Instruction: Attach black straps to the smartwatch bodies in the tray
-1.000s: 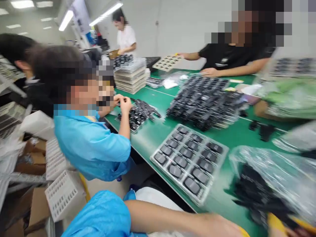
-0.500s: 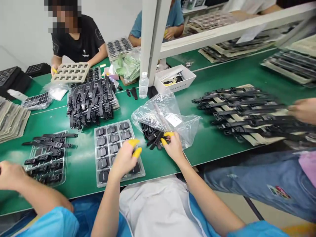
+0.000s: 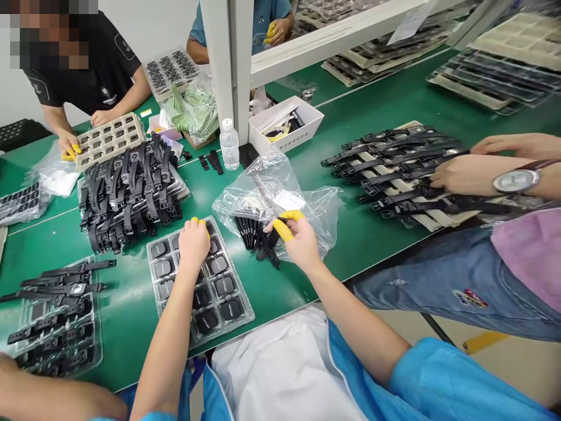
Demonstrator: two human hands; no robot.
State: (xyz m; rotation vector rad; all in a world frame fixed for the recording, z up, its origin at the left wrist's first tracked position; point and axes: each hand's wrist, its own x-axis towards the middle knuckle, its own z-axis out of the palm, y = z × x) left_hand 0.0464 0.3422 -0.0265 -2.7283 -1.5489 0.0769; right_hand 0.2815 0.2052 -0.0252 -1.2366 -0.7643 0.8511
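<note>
My left hand (image 3: 194,241), with yellow finger covers, reaches over a clear plastic tray (image 3: 246,310) of rounded black square pieces (image 3: 225,285). Its fingers curl down together at the far rows; what they grip is hidden. Right of the tray, my right hand (image 3: 298,235), also in yellow finger covers, pinches a thin black strap (image 3: 283,220) between thumb and forefinger. Below it lie loose black straps (image 3: 268,248). Beside these, a fan of black straps (image 3: 246,233) shows at the mouth of a clear plastic bag (image 3: 313,204).
A pile of black watch straps (image 3: 127,193) stands behind the tray. A clear bottle (image 3: 229,146) and white box (image 3: 291,131) stand farther back. At right, a co-worker's hands (image 3: 460,174) touch straps on a tray (image 3: 394,175); another person's arm (image 3: 52,392) crosses the lower left.
My left hand has moved from the tray's right side to its far rows, fingers now down. My right hand has lifted a strap from the loose ones. The view has shifted right.
</note>
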